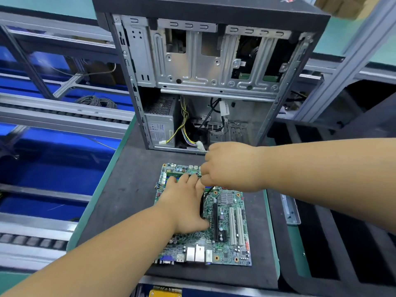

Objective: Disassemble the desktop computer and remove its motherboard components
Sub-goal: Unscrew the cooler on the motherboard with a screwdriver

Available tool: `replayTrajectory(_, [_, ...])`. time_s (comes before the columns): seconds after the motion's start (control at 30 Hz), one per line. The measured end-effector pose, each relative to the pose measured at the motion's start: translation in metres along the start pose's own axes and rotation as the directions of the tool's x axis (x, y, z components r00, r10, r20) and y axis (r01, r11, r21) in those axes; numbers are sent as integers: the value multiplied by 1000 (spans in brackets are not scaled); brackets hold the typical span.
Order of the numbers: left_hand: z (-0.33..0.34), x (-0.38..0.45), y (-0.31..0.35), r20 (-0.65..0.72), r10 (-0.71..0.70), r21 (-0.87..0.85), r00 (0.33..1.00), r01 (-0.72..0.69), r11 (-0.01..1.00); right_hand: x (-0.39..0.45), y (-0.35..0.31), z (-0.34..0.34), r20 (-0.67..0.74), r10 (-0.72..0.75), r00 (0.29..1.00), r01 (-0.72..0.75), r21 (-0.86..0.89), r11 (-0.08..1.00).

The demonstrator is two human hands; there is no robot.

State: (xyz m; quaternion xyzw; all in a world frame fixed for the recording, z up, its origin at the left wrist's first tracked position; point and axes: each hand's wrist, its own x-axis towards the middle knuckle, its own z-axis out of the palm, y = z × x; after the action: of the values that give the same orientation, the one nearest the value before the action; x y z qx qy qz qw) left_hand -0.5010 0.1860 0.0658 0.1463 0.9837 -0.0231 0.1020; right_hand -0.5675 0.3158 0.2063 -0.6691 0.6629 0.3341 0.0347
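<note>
Green and full of tiny parts, the motherboard (225, 239) lies flat on the dark mat (128, 189), out of the computer case (214, 71) that stands open just behind it.

The left hand (184, 202) rests on the far left part of the board. Its fingers are straight and spread, and they press down on the board. The fingertips reach a green memory stick (182, 174) that stands in its slot near the board's far edge.

The right hand (233, 166) is just beside the left fingertips, over the far right part of the board. Its fingers are curled in tight, like a fist. They seem to pinch something at the end of the memory stick, but the hand hides it, so I cannot tell what it holds.

A black cable (206, 196) curls on the board right under the right hand and next to the left hand's thumb side. Closer to the person than both hands are the white card slots (235, 226) and the silver plugs (195, 254) on the near edge.

Past the right hand, inside the case, sit the grey power box (158, 125) and loose yellow wires (182, 123) with a white plug (199, 145).
</note>
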Motion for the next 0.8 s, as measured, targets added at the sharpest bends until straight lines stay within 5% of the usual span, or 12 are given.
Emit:
replayTrajectory(0.13, [5, -3, -2, -87, -15, -32, 996, 13, 999, -17, -1, 3, -107, 153, 982, -148, 58, 987])
replayTrajectory(0.23, [7, -5, -4, -107, -10, -36, 994, 6, 999, -31, -2, 7, -144, 410, 901, -375, 216, 901])
replayTrajectory(0.4, [7, -9, -6, -153, -16, -75, 988, 5, 997, -48, -24, 36, 193, 736, 649, -691, 554, 464])
replayTrajectory(0.53, [8, -10, -7, -176, -15, -78, 984, 2, 997, -37, -58, 69, 506, 667, 548, -695, 719, 26])
replayTrajectory(0.63, [8, -9, -7, -169, -15, -83, 985, 1, 997, -16, -85, 84, 589, 628, 508, -608, 762, -223])
replayTrajectory(0.8, [3, -9, -6, -162, 65, -111, 985, -84, 990, 7, -103, 83, 506, 726, 466, -686, 725, -64])
